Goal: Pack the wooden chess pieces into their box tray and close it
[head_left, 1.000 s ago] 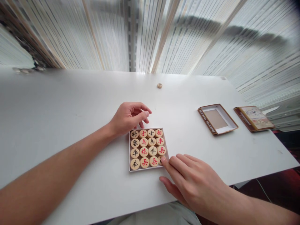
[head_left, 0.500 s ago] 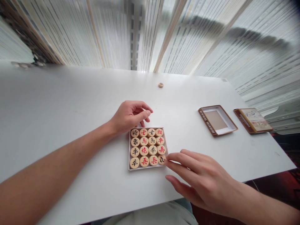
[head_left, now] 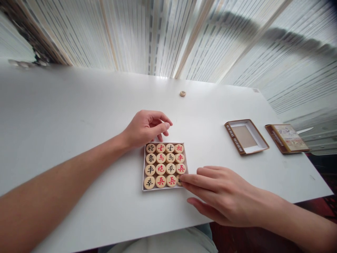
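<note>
Round wooden xiangqi pieces (head_left: 160, 169), marked in red or black characters, fill a shallow white box tray (head_left: 143, 168) in rows. At the tray's near right corner, the fingertips of my right hand (head_left: 223, 196) rest on a black-marked xiangqi piece (head_left: 178, 180) and partly cover it. That hand's fingers are stretched out, with the thumb apart below. My left hand (head_left: 149, 128) lies just beyond the tray's far edge, loosely curled with fingers apart and nothing in it.
One loose xiangqi piece (head_left: 182, 93) sits near the far edge of the white table (head_left: 79, 123). To the right are an open brown-edged box part (head_left: 246, 136) and a lid with a printed picture (head_left: 287, 138). Striped string curtains (head_left: 131, 35) hang behind.
My right hand has moved slightly left, and its fingertips now cover part of the corner piece. My left hand stays in place. The view has shifted a little.
</note>
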`<action>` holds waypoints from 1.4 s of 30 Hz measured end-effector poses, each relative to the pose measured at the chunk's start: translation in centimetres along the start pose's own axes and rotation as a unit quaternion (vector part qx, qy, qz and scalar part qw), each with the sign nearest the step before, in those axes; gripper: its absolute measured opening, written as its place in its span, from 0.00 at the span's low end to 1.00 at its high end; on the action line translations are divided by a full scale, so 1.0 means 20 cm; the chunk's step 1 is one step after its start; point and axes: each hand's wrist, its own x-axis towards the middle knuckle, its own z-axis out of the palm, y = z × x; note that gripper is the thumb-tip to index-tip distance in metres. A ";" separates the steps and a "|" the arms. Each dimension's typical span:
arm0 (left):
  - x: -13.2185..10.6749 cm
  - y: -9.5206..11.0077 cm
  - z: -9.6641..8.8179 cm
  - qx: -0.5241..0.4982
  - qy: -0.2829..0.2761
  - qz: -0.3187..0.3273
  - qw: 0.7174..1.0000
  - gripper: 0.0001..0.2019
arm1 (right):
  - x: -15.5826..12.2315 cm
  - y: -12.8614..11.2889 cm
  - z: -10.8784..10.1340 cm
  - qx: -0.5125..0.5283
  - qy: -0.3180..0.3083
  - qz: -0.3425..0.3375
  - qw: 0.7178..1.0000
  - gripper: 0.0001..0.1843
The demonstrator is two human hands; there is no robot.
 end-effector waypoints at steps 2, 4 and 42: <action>0.00 0.00 0.00 0.000 -0.001 0.002 1.000 0.07 | 0.00 0.00 0.00 -0.015 -0.004 -0.001 1.000 0.12; 0.00 0.00 0.00 0.001 -0.002 0.003 1.000 0.07 | 0.00 -0.01 0.00 -0.026 -0.004 -0.003 1.000 0.13; 0.00 0.01 0.00 0.012 -0.008 0.007 1.000 0.07 | 0.00 -0.16 0.05 -0.039 0.053 0.131 0.989 0.12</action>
